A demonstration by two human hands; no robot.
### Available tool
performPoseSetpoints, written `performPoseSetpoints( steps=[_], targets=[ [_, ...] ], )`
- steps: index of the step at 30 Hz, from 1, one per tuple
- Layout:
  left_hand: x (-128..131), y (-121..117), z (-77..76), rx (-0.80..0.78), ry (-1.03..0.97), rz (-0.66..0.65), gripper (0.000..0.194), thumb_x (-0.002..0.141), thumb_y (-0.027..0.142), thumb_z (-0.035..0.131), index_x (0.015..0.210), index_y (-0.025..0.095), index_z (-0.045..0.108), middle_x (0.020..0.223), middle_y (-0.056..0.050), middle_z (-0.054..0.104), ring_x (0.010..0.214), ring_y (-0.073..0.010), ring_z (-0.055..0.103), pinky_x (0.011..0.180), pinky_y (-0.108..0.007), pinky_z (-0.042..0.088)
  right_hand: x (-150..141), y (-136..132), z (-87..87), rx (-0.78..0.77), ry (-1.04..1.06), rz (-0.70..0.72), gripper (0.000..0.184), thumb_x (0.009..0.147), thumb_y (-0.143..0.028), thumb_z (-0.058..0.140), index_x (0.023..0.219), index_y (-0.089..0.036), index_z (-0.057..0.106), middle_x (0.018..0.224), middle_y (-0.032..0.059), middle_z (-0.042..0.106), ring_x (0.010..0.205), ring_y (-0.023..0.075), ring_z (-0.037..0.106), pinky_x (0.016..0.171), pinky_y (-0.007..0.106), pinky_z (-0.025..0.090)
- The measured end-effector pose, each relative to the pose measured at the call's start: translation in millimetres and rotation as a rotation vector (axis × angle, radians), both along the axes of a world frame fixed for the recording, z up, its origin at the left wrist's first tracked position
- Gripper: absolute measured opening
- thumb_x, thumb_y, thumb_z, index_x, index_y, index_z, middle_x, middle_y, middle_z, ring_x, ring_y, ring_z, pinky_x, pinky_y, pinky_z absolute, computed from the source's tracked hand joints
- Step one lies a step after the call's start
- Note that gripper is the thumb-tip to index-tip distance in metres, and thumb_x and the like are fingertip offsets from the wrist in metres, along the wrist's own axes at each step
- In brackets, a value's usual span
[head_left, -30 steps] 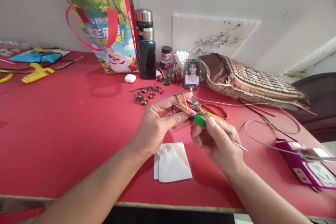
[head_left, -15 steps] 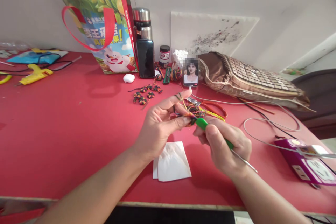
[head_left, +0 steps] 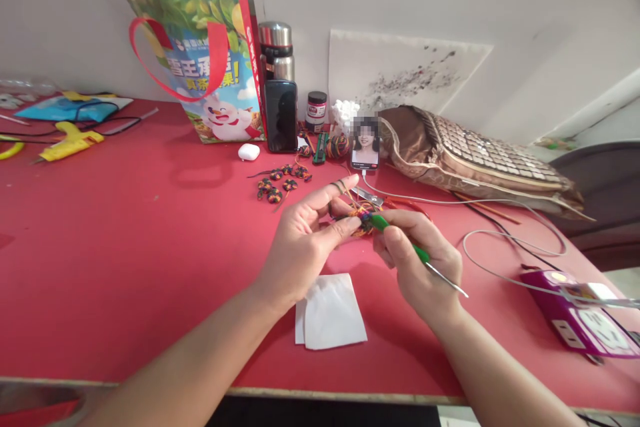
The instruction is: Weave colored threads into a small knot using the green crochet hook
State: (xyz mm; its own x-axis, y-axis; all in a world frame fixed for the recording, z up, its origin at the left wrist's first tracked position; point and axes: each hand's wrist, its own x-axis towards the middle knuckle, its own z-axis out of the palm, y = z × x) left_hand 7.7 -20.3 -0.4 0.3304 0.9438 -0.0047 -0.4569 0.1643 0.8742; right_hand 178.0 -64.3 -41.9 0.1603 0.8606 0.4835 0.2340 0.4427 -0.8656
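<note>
My left hand (head_left: 315, 230) pinches a small multicoloured crochet piece (head_left: 361, 221) between thumb and fingers, its index finger raised with yarn looped around it. In my right hand (head_left: 423, 253) is a crochet hook (head_left: 421, 252) with a green handle, its metal shaft sticking out behind toward the lower right. The hook's front end meets the crochet piece, and its tip is hidden there. Just behind my hands lie scissors (head_left: 407, 203) with red-orange handles, partly covered. Several small crocheted rounds (head_left: 274, 195) in the same dark and orange yarn rest to the left.
White folded paper (head_left: 335, 313) lies below my hands. Behind stand a propped phone (head_left: 366, 147), a dark phone (head_left: 281, 117), a yarn ball (head_left: 338, 145) and a printed bag (head_left: 200, 67). A purple power strip (head_left: 575, 313) and cable lie right; a yellow glue gun (head_left: 73, 141) left.
My right hand with the hook has moved left and slightly up, closer to my left hand. The left hand keeps its pinch on the crochet piece. The view has shifted slightly.
</note>
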Motion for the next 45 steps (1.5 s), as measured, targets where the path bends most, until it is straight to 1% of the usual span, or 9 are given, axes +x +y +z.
performPoseSetpoints(
  steps=[4, 10, 15, 20, 23, 30, 36, 39, 45],
  targets=[
    [-1, 3, -4.3, -0.026, 0.013, 0.011, 0.039, 0.082, 0.020, 0.088, 0.121, 0.026, 0.085, 0.079, 0.004, 0.062, 0.068, -0.0086, 0.053, 0.068, -0.025, 0.047, 0, 2, -3.7, 0.069, -0.074, 0.041, 0.014, 0.106, -0.029, 0.069, 0.115, -0.025, 0.078, 0.079, 0.0014, 0.073, 0.059, 0.0132, 0.060, 0.053, 0.027, 0.048],
    [-4, 15, -11.9, -0.036, 0.012, 0.032, 0.044, 0.072, 0.018, 0.087, 0.116, 0.024, 0.087, 0.076, 0.002, 0.066, 0.065, -0.0104, 0.048, 0.060, -0.027, 0.034, 0, 1, 4.9, 0.164, -0.220, 0.099, 0.014, 0.106, -0.023, 0.063, 0.105, -0.021, 0.077, 0.074, 0.0021, 0.071, 0.054, 0.0135, 0.058, 0.053, 0.029, 0.050],
    [-2, 15, -8.8, 0.024, -0.083, 0.007, 0.041, 0.067, 0.017, 0.091, 0.107, 0.026, 0.089, 0.074, 0.002, 0.068, 0.076, -0.0145, 0.062, 0.076, -0.030, 0.046, -2, -1, 11.8, 0.235, -0.250, 0.127, 0.016, 0.105, -0.023, 0.063, 0.110, -0.021, 0.078, 0.074, 0.0036, 0.073, 0.052, 0.0139, 0.058, 0.051, 0.030, 0.049],
    [4, 11, -6.6, -0.074, -0.080, 0.077, 0.050, 0.065, 0.015, 0.095, 0.114, 0.023, 0.087, 0.073, 0.005, 0.065, 0.068, -0.0081, 0.054, 0.071, -0.025, 0.042, -7, 5, 8.3, 0.117, -0.017, -0.020, 0.023, 0.108, -0.034, 0.060, 0.100, -0.020, 0.076, 0.065, -0.0010, 0.066, 0.048, 0.0114, 0.054, 0.046, 0.025, 0.044],
    [7, 14, -2.0, -0.126, -0.050, 0.085, 0.048, 0.066, 0.013, 0.093, 0.113, 0.021, 0.087, 0.072, 0.004, 0.064, 0.065, -0.0072, 0.051, 0.065, -0.024, 0.038, -11, 8, 8.3, 0.091, 0.060, -0.044, 0.027, 0.108, -0.038, 0.060, 0.097, -0.019, 0.074, 0.061, -0.0029, 0.062, 0.047, 0.0107, 0.053, 0.045, 0.024, 0.044],
    [15, 26, 21.8, -0.114, -0.076, -0.018, 0.047, 0.059, 0.008, 0.097, 0.103, 0.019, 0.089, 0.071, 0.002, 0.067, 0.069, -0.0089, 0.062, 0.065, -0.021, 0.044, -7, 13, 24.2, 0.218, 0.027, 0.098, 0.018, 0.107, -0.034, 0.065, 0.106, -0.019, 0.075, 0.069, -0.0017, 0.067, 0.050, 0.0094, 0.057, 0.049, 0.023, 0.048],
    [23, 35, 36.3, -0.157, -0.054, 0.033, 0.048, 0.054, 0.004, 0.096, 0.099, 0.017, 0.089, 0.072, 0.003, 0.067, 0.060, -0.0043, 0.059, 0.048, -0.014, 0.036, 9, 42, 46.4, -0.035, 0.319, 0.161, 0.038, 0.095, -0.056, 0.077, 0.091, -0.019, 0.075, 0.063, -0.0023, 0.064, 0.046, 0.0096, 0.052, 0.044, 0.025, 0.041],
    [23, 42, 41.2, -0.149, 0.001, 0.053, 0.041, 0.062, -0.002, 0.089, 0.098, 0.015, 0.089, 0.074, 0.002, 0.069, 0.059, -0.0039, 0.059, 0.044, -0.012, 0.036, 10, 55, 42.7, -0.095, 0.504, 0.255, 0.041, 0.087, -0.059, 0.084, 0.099, -0.020, 0.081, 0.067, -0.0017, 0.065, 0.049, 0.0091, 0.051, 0.048, 0.026, 0.042],
    [21, 51, 43.4, -0.231, 0.057, 0.063, 0.032, 0.073, -0.011, 0.077, 0.092, 0.013, 0.087, 0.090, -0.002, 0.080, 0.061, -0.0050, 0.067, 0.052, -0.013, 0.054, 5, 64, 23.5, -0.158, 0.715, 0.320, 0.038, 0.083, -0.053, 0.090, 0.100, -0.020, 0.084, 0.071, -0.0023, 0.063, 0.052, 0.0074, 0.047, 0.050, 0.025, 0.041]
  ],
)
